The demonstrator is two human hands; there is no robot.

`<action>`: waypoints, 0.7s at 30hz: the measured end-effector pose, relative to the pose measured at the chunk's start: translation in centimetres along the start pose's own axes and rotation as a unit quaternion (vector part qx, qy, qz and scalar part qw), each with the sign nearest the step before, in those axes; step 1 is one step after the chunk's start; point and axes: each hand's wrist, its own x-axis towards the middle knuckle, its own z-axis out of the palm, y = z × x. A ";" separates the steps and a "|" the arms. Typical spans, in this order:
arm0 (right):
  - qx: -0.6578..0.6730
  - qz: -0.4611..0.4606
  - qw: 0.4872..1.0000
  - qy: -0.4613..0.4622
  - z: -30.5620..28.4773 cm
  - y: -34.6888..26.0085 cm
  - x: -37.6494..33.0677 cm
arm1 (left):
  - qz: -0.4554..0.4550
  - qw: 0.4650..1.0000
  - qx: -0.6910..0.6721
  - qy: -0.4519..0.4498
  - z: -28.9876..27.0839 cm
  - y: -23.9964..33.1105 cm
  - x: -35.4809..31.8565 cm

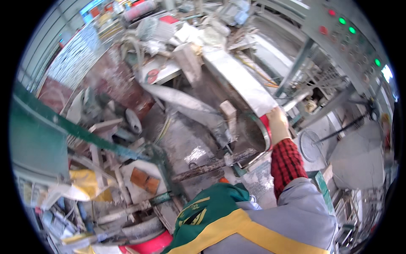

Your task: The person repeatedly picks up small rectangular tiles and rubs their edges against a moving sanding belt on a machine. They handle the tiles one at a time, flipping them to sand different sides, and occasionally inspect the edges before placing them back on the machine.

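Note:
My right hand (278,125), below a red-and-black checked cuff, reaches out to the near end of a long pale metal cover (243,80). Its fingers look curled closed at that end, against a red piece (265,122) whose kind I cannot make out. What the fingers hold is mostly hidden. Below the cover, a curved metal rim (265,139) bounds a dirty trough. Inside it stand a wooden block (229,111) and a long, dull grey curved strip (182,96). My left hand does not show; the green, yellow and grey jacket (237,224) fills the lower middle.
A control panel (344,42) with red and green lights stands at upper right. A green metal rail (80,134) crosses the left side. An orange-brown block (144,180) lies on a pale board. Round pale disc (310,145) right of my arm; rags (203,36) are heaped behind.

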 end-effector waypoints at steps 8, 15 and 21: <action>-0.380 0.060 0.891 0.240 3.1 5.3 -5.4 | -0.079 0.914 0.189 0.349 -13.7 -9.0 0.6; -0.498 0.407 0.760 -0.099 21.1 20.5 -17.0 | -0.067 0.886 0.235 0.394 -10.4 -3.0 -1.6; -0.468 0.509 0.698 -0.186 26.7 28.4 -17.2 | -0.084 0.883 0.266 0.378 -12.9 -1.6 0.6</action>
